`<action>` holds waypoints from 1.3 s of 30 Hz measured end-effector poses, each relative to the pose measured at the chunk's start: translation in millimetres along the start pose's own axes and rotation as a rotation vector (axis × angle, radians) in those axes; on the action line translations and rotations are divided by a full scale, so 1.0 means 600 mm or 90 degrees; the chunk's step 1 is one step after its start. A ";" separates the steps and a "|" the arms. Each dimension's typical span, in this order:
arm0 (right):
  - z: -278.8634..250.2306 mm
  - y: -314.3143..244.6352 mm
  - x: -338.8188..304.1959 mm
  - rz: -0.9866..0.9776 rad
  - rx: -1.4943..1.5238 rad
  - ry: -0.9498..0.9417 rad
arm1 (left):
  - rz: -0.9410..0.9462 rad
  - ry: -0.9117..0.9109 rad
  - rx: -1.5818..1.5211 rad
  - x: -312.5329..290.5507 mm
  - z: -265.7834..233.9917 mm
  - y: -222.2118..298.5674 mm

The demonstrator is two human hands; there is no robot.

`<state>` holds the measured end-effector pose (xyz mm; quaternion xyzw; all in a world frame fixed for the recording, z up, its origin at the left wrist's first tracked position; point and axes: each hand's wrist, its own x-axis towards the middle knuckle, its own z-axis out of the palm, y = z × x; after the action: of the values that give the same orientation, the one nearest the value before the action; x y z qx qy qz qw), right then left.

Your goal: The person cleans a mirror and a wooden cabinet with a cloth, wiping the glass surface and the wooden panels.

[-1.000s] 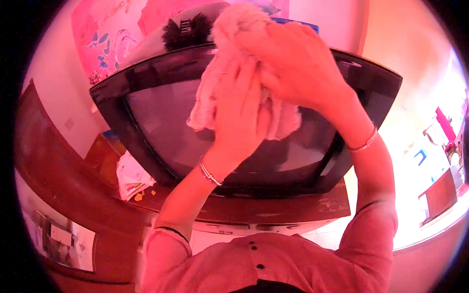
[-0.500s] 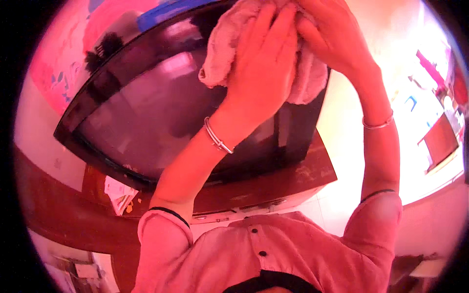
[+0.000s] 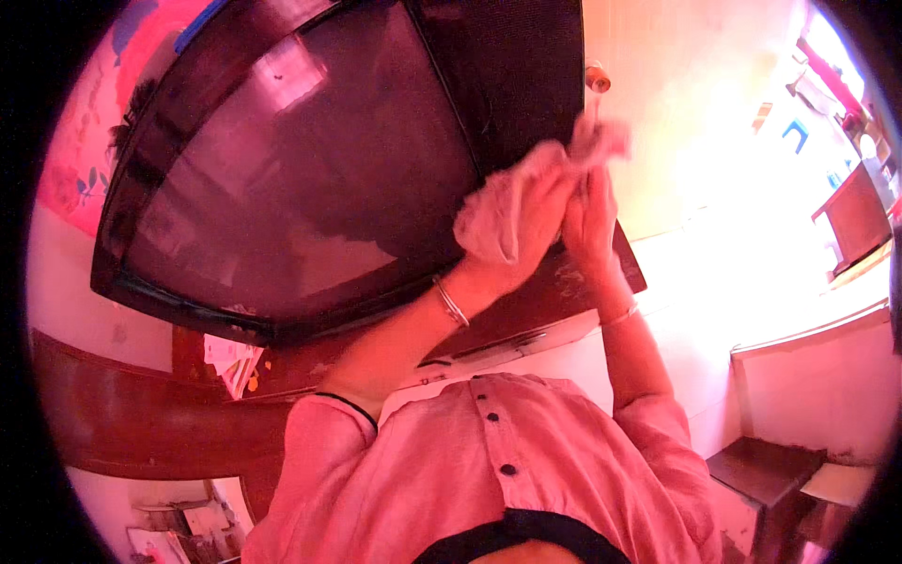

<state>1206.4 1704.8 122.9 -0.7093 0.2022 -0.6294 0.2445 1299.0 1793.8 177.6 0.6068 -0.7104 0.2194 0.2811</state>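
A pale pinkish cloth [image 3: 490, 222] is bunched between my two hands, in front of the right side of a dark television [image 3: 310, 179]. My left hand [image 3: 537, 224] grips the cloth, which spills out to the left of the fingers. Close beside it, my right hand [image 3: 589, 226] is closed on the cloth too. The upper end [image 3: 601, 141] of the cloth sticks up beyond the fingertips, smeared by motion. Some fingers of both hands are hidden behind the cloth. A thin bangle circles each wrist.
The television stands on a brown wooden cabinet [image 3: 489, 329]. Papers [image 3: 230, 362] are tucked at its left, below the screen. A small round orange-brown object [image 3: 598, 79] lies right of the television. At the far right are a wooden piece of furniture [image 3: 853, 221] and a dark low table [image 3: 766, 467].
Both hands have drawn back toward me with the cloth, from the television's upper part to its right side. They are closer together, and more of the screen shows.
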 end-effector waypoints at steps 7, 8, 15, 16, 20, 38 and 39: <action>0.005 0.047 -0.183 0.218 -0.061 -0.133 | -0.105 -0.080 -0.191 -0.144 0.099 -0.006; 0.013 0.070 -0.198 0.218 -0.101 -0.129 | -0.159 -0.048 -0.171 -0.151 0.104 -0.007; 0.054 0.001 -0.258 0.134 -0.186 -0.192 | -0.229 -0.133 -0.129 -0.217 0.027 -0.026; 0.055 -0.007 -0.285 0.161 -0.197 -0.236 | -0.198 -0.050 -0.059 -0.247 0.023 -0.021; 0.107 -0.045 -0.287 0.149 -0.121 -0.293 | -0.130 0.029 -0.055 -0.347 0.051 -0.071; 0.421 -0.295 -0.398 -0.020 0.082 -0.597 | -0.492 0.027 0.155 -0.650 -0.194 -0.220; 0.442 -0.308 -0.403 -0.025 0.101 -0.617 | -0.493 0.032 0.156 -0.669 -0.201 -0.233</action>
<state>1435.3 2020.6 18.5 -0.9035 0.0033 -0.2448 0.3519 1495.0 2145.8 -3.8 0.8530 -0.3907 0.1950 0.2858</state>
